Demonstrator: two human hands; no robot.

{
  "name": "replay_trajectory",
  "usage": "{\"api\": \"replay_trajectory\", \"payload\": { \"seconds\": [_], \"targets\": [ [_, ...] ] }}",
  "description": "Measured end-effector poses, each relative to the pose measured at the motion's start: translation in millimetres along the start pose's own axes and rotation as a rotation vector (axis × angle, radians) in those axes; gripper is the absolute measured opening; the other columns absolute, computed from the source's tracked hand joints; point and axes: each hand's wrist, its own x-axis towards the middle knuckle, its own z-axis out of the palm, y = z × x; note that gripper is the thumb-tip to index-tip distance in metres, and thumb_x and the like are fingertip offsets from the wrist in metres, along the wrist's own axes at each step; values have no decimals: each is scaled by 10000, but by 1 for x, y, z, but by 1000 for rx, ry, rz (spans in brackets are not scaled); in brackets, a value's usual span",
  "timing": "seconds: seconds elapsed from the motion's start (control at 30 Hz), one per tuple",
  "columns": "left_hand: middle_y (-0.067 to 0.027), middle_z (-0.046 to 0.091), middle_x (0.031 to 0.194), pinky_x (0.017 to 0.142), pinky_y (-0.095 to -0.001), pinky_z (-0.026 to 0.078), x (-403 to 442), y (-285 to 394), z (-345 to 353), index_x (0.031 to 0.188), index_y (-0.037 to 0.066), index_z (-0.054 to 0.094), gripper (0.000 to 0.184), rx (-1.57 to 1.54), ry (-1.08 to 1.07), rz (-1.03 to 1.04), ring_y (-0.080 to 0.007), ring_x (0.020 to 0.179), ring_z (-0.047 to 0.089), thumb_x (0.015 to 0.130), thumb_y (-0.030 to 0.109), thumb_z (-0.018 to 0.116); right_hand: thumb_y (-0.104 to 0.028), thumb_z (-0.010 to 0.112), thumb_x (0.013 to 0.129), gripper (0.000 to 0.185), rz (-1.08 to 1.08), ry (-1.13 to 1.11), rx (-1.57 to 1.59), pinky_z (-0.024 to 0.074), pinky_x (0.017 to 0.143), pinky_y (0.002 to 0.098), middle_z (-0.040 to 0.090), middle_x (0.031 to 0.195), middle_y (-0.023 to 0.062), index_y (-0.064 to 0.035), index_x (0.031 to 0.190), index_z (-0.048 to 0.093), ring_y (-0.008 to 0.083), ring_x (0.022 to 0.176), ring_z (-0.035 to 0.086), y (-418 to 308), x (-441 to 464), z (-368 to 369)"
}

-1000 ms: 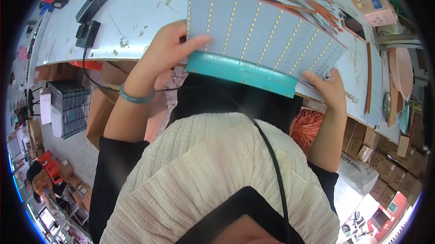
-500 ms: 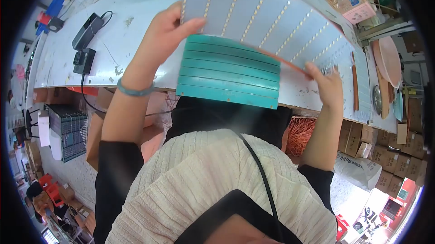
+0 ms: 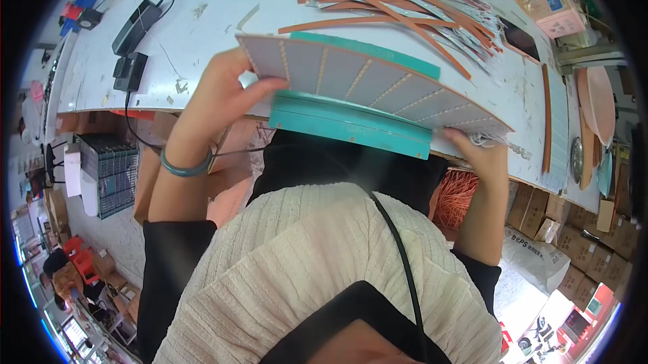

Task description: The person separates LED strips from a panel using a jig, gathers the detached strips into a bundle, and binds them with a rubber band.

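Head view: grips the broad, gently bowed LED board (image 3: 344, 77) at its ends with left hand (image 3: 229, 90) and right hand (image 3: 479, 151), left thumb over the face, right fingers partly hidden. Holds it tilted over the teal block (image 3: 351, 133) at the edge of the white table (image 3: 196, 13). Shows a grey face, spaced rows of tiny pale-yellow dots, thin brownish upper rim, whitish wires (image 3: 487, 138) by right hand.

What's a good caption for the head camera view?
Left hand and right hand hold a grey panel with dotted rows over a green block, orange strips lying beyond on the white bench.
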Motion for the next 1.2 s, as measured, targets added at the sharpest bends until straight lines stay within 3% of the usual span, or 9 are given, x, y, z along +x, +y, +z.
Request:
{"api": "replay_trajectory", "payload": {
  "seconds": [0.33, 0.43, 0.53, 0.63, 0.73, 1.0, 1.07, 1.13, 1.2],
  "targets": [
    [-101, 714, 887, 735, -304, 504, -25, -3, 20, 981, 3, 700, 165, -106, 25, -131, -178, 786, 645, 823, 49, 703, -92, 820, 751, 301, 20, -163, 14, 512, 765, 301, 714, 966, 85, 30, 992, 687, 162, 872, 649, 11, -11, 1],
    [-94, 708, 868, 714, -297, 504, -23, -6, 23, 979, 1, 697, 161, -116, 50, -90, -168, 775, 639, 824, 43, 701, -78, 810, 756, 275, 135, -38, 18, 508, 771, 298, 713, 936, 75, 23, 983, 691, 154, 860, 644, 16, -10, 3],
    [-86, 695, 848, 688, -289, 503, -24, -9, 23, 982, -1, 693, 159, -124, 37, -103, -164, 758, 633, 826, 34, 699, -52, 799, 731, 279, 105, -103, -80, 498, 765, 296, 703, 884, 80, 16, 981, 695, 174, 823, 641, 6, -5, -1],
    [-86, 672, 828, 671, -289, 502, -26, -8, 25, 969, -7, 688, 147, -136, 24, -97, -172, 742, 629, 825, 23, 698, -23, 782, 695, 265, -298, -249, -89, 487, 736, 304, 689, 842, 96, 20, 943, 700, 207, 781, 632, 8, 9, -5],
    [-92, 654, 823, 654, -295, 496, -27, -5, 26, 947, -6, 683, 134, -171, 32, -122, -193, 726, 623, 816, 15, 702, -7, 769, 668, 238, -504, -256, -4, 479, 704, 312, 687, 840, 112, 30, 893, 702, 226, 769, 627, -14, 12, 1],
    [-93, 648, 891, 691, -305, 479, -27, -18, 28, 962, -5, 677, 156, -48, 28, -10, -202, 774, 609, 828, 67, 708, 28, 752, 729, 245, -91, -131, 71, 510, 760, 309, 700, 903, 95, 31, 964, 682, 172, 855, 644, 3, -4, 3],
    [-88, 650, 925, 716, -304, 481, -26, -18, 26, 984, -10, 676, 173, -27, 27, -30, -187, 810, 607, 845, 89, 705, 19, 776, 721, 359, 45, -75, 83, 511, 812, 323, 685, 981, 106, 34, 1054, 644, 184, 916, 638, 3, -4, 3],
    [-83, 647, 957, 733, -297, 484, -26, -18, 28, 1018, -10, 668, 198, -259, 15, -144, -169, 838, 600, 863, 111, 697, 9, 820, 683, 555, 181, -40, 78, 500, 885, 348, 651, 1093, 128, 40, 1182, 580, 220, 997, 618, 1, 1, 3],
    [-80, 645, 975, 749, -292, 486, -25, -18, 28, 1045, -11, 660, 221, -395, -28, -249, -153, 862, 593, 878, 130, 691, -22, 829, 682, 619, 194, -79, 143, 499, 901, 354, 637, 1129, 141, 54, 1225, 542, 232, 1018, 615, 9, 10, -1]
  ]
}}
